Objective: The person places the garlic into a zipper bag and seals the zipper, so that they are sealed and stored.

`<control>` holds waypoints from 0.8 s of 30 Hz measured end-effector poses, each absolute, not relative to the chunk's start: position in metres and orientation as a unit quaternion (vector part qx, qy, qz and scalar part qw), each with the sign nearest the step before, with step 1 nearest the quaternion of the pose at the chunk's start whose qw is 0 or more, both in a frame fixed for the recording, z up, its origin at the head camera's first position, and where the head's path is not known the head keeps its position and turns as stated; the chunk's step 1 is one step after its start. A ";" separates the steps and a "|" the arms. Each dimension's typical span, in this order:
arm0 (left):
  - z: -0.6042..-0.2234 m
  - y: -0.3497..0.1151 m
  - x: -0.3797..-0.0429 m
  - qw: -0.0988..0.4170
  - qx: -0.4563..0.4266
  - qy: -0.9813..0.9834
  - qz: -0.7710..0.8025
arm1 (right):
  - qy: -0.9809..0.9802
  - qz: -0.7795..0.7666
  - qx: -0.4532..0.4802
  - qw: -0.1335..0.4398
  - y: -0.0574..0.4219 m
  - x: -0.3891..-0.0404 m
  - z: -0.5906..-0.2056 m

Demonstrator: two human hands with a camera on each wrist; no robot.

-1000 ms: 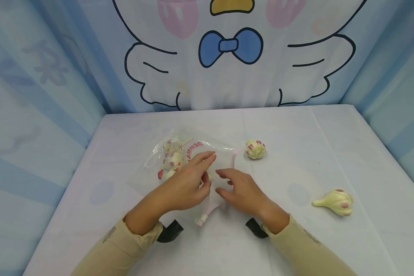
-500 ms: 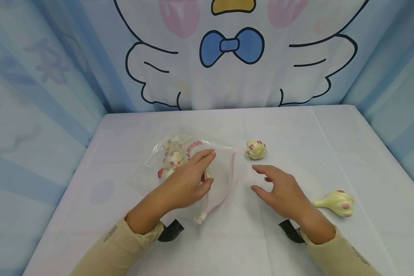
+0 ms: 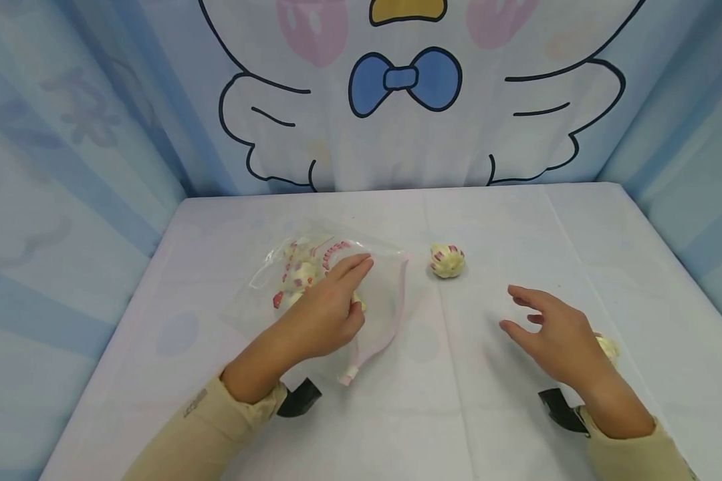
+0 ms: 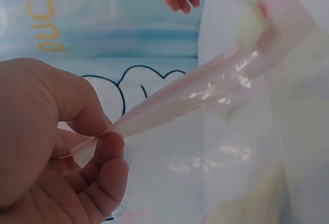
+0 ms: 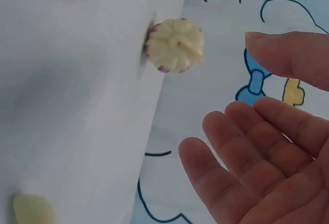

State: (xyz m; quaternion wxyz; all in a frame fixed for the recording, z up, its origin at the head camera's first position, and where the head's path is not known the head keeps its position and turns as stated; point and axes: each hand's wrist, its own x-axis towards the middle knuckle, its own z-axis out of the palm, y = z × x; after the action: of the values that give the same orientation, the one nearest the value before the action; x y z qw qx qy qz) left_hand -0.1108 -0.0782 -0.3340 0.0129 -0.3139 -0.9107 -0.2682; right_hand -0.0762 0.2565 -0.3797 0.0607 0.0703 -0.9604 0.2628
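My left hand (image 3: 327,310) pinches the edge of a clear zip bag (image 4: 180,98) between thumb and fingers, beside its pink zip strip (image 3: 397,304). Inside the bag, several garlic bulbs (image 3: 303,275) with pinkish marks show through the plastic, partly covered by that hand. My right hand (image 3: 556,337) hovers over the right of the table, holding nothing, its fingers apart from the thumb in the right wrist view. Behind its wrist a garlic bulb (image 3: 608,349) is mostly hidden. Another garlic bulb (image 3: 447,260) sits right of the bag, and shows stem-side in the right wrist view.
A white cloth covers the table (image 3: 427,414). Blue and white curtains (image 3: 84,167) with a cartoon print enclose the back and both sides. A black wrist strap (image 3: 299,399) sticks out from the left sleeve and another from the right.
My right hand has moved from beside the bag's mouth out to the right, now covering most of the right-hand garlic bulb. My left hand stays at the bag with only a small shift.
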 end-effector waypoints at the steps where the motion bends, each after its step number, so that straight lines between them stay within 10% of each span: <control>1: -0.334 -0.078 -0.112 0.009 -0.311 -0.911 -0.272 | -0.962 0.259 0.066 0.056 0.261 -0.075 -0.380; 24: -0.331 -0.071 -0.121 0.017 -0.287 -0.900 -0.327 | -0.978 0.171 0.023 -0.117 0.337 -0.073 -0.380</control>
State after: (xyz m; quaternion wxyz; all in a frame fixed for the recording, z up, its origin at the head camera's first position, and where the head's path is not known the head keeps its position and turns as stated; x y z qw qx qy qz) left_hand -0.1205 -0.0708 -0.3314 0.0172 -0.2871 -0.9000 -0.3275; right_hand -0.0729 0.3374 -0.3800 -0.1174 0.0227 -0.9779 0.1713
